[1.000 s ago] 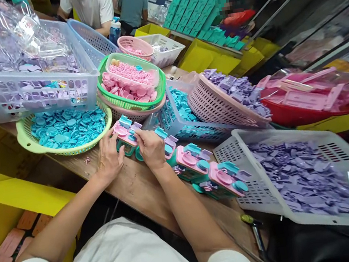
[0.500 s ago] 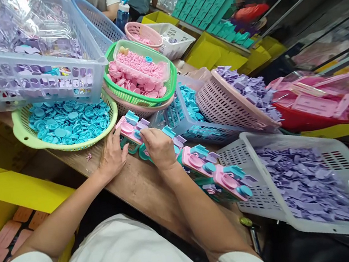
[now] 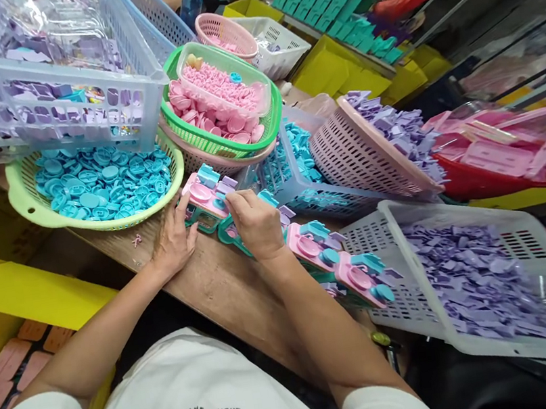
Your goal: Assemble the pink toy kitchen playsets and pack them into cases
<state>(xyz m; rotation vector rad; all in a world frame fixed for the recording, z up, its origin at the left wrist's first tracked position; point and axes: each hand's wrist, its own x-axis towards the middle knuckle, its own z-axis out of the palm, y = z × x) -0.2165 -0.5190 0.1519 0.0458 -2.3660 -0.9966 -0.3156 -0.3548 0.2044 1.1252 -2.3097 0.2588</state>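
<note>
On the wooden table stands a small pink-and-teal toy unit (image 3: 201,198) with a round pink basin, a blue disc and upright blue and purple pieces. My left hand (image 3: 173,238) is at its left end, fingers along the side and thumb low at the front, holding it. Just off its right side is my right hand (image 3: 258,224), fingertips pinched together near the blue disc; whatever they hold is hidden. Similar toy units (image 3: 306,246) run in a row to the right, partly behind my right hand and forearm.
A green basket (image 3: 21,201) of blue round parts stands left, under a clear crate (image 3: 52,138). Behind are a bright green basket (image 3: 274,122) of pink parts and a tilted pink basket (image 3: 339,150) of purple pieces. A white crate (image 3: 384,229) of purple pieces is right.
My right hand has drawn slightly right, away from the toy unit, so its blue disc shows more clearly. The left hand stays at the unit's end. The view has shifted a little.
</note>
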